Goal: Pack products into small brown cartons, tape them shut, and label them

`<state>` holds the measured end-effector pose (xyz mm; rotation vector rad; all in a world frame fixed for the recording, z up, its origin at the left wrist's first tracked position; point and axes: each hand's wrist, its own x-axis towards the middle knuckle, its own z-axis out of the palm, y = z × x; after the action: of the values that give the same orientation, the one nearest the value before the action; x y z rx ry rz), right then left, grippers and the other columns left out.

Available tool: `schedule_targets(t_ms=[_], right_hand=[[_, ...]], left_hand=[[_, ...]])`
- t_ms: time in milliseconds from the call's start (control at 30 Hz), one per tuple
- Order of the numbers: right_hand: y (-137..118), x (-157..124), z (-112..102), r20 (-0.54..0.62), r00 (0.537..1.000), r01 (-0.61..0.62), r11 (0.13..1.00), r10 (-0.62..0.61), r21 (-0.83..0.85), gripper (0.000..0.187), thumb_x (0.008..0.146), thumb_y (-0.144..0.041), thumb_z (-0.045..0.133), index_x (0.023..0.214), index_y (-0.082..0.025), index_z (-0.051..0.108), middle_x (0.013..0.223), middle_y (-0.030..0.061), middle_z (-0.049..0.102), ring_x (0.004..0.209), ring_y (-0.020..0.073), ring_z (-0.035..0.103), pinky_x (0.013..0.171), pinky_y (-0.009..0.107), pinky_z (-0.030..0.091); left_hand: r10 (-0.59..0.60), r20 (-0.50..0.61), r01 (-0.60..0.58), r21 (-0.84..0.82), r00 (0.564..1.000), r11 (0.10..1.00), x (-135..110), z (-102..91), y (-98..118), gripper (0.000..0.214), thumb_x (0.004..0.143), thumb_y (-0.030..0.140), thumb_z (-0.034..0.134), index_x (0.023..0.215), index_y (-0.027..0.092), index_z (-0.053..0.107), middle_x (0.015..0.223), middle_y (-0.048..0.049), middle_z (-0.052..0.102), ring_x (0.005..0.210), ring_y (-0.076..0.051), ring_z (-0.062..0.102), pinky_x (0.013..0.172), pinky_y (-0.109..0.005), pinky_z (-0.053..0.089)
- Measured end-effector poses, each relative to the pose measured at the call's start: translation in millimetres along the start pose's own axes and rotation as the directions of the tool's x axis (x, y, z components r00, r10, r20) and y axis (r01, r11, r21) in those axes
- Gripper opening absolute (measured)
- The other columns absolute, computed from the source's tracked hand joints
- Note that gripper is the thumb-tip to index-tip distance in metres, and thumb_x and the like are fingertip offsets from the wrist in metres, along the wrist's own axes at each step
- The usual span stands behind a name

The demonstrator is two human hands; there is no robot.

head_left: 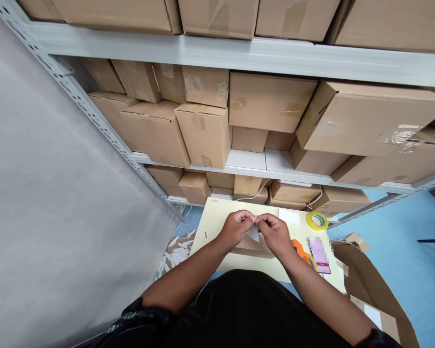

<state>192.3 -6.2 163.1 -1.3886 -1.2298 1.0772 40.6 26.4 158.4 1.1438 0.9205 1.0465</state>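
Observation:
My left hand [237,226] and my right hand [273,232] meet over a small pale yellow table [210,227]. Both are closed in a pinch on a small white slip of paper or film [254,233] that hangs between the fingertips. Under the hands lies a flat brown cardboard piece [248,245]. A white label or card [289,216] lies on the table just beyond my right hand.
A yellow tape roll [316,220] sits at the table's far right corner, an orange tool [300,249] and a pink phone [319,255] by my right wrist. Metal shelving [239,55] stacked with cardboard boxes stands behind. White scraps [176,251] litter the floor at left; an open carton [369,285] is at right.

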Motion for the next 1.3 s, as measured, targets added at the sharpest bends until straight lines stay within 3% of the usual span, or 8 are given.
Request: schedule_targets(t_ms=[300, 400, 600, 700, 833, 1000, 1100, 1300], right_hand=[[16.8, 11.4, 2.7, -0.154, 0.982, -0.089, 0.99, 0.106, 0.112, 0.018, 0.081, -0.037, 0.066, 0.073, -0.021, 0.068, 0.062, -0.0018, 0.061, 0.062, 0.0162, 0.054, 0.063, 0.029, 0.045], [22.5, 19.4, -0.2, -0.221, 0.965, -0.104, 0.978, 0.143, 0.181, 0.015, 0.079, -0.035, 0.067, 0.074, -0.021, 0.069, 0.062, -0.0022, 0.06, 0.061, 0.015, 0.053, 0.061, 0.028, 0.045], [25.2, 28.9, 10.0, -0.203, 0.96, -0.145, 0.962, 0.194, 0.229, 0.013, 0.075, -0.033, 0.071, 0.074, -0.02, 0.07, 0.063, -0.0015, 0.06, 0.059, 0.0138, 0.05, 0.058, 0.027, 0.042], [25.7, 27.7, 23.5, -0.148, 0.966, -0.172, 0.956, 0.211, 0.235, 0.016, 0.074, -0.035, 0.074, 0.075, -0.02, 0.071, 0.063, -0.0017, 0.06, 0.058, 0.0137, 0.05, 0.057, 0.027, 0.043], [26.6, 21.9, 42.2, -0.066, 0.971, -0.209, 0.948, 0.231, 0.24, 0.019, 0.075, -0.039, 0.075, 0.076, -0.021, 0.071, 0.063, -0.0024, 0.061, 0.059, 0.0143, 0.053, 0.059, 0.028, 0.045], [20.0, 14.9, 60.8, -0.018, 0.971, -0.226, 0.941, 0.238, 0.252, 0.018, 0.075, -0.038, 0.076, 0.077, -0.021, 0.07, 0.064, -0.0025, 0.061, 0.058, 0.0136, 0.051, 0.056, 0.027, 0.043], [12.0, 11.4, 67.9, -0.026, 0.978, -0.197, 0.953, 0.208, 0.232, 0.017, 0.074, -0.037, 0.075, 0.074, -0.021, 0.069, 0.064, -0.0021, 0.061, 0.058, 0.014, 0.051, 0.057, 0.027, 0.043], [9.0, 4.5, 72.9, -0.033, 0.981, -0.184, 0.964, 0.194, 0.192, 0.018, 0.076, -0.038, 0.074, 0.073, -0.022, 0.069, 0.063, -0.0024, 0.061, 0.059, 0.0144, 0.052, 0.058, 0.027, 0.043]], left_hand=[[-0.123, -0.164, 0.131, 0.037, 0.979, 0.991, -8.3, -33.2, -26.9, 0.012, 0.07, 0.031, 0.064, 0.07, 0.019, 0.062, 0.057, 0.006, 0.048, 0.056, -0.01, 0.04, 0.056, -0.024, 0.029], [-0.198, -0.256, 0.218, 0.053, 0.946, 0.974, -19.8, -74.8, -43.6, 0.013, 0.066, 0.032, 0.063, 0.068, 0.019, 0.062, 0.053, 0.0072, 0.044, 0.052, -0.01, 0.037, 0.054, -0.024, 0.026], [-0.378, -0.403, 0.456, 0.115, 0.833, 0.882, -73.5, -191.9, -66.9, 0.017, 0.064, 0.035, 0.066, 0.063, 0.02, 0.058, 0.048, 0.0072, 0.045, 0.049, -0.009, 0.036, 0.053, -0.024, 0.027], [-0.428, -0.396, 0.502, 0.102, 0.813, 0.859, -95.4, -221.5, -66.1, 0.023, 0.067, 0.039, 0.07, 0.065, 0.019, 0.059, 0.053, 0.0042, 0.054, 0.053, -0.012, 0.045, 0.055, -0.025, 0.034], [-0.383, -0.252, 0.42, 0.114, 0.889, 0.9, -95.5, -200.9, -57.9, 0.034, 0.077, 0.048, 0.073, 0.09, 0.016, 0.07, 0.091, -0.0072, 0.075, 0.075, -0.017, 0.065, 0.067, -0.027, 0.047], [-0.362, -0.043, 0.36, -0.058, 0.931, 0.931, -70.6, -142.5, -46.2, 0.058, 0.082, 0.058, 0.075, 0.125, 0.02, 0.063, 0.13, -0.0151, 0.066, 0.092, -0.021, 0.072, 0.07, -0.03, 0.054], [-0.36, 0.059, 0.364, -0.217, 0.931, 0.906, -62.3, -126.7, -45.5, 0.064, 0.081, 0.06, 0.078, 0.126, 0.02, 0.058, 0.11, -0.0119, 0.07, 0.08, -0.019, 0.072, 0.067, -0.03, 0.054], [-0.305, -0.066, 0.276, -0.277, 0.95, 0.92, -64.5, -132.2, -54.1, 0.052, 0.07, 0.043, 0.087, 0.106, 0.017, 0.061, 0.08, 0.0021, 0.06, 0.064, -0.012, 0.062, 0.062, -0.026, 0.049]])
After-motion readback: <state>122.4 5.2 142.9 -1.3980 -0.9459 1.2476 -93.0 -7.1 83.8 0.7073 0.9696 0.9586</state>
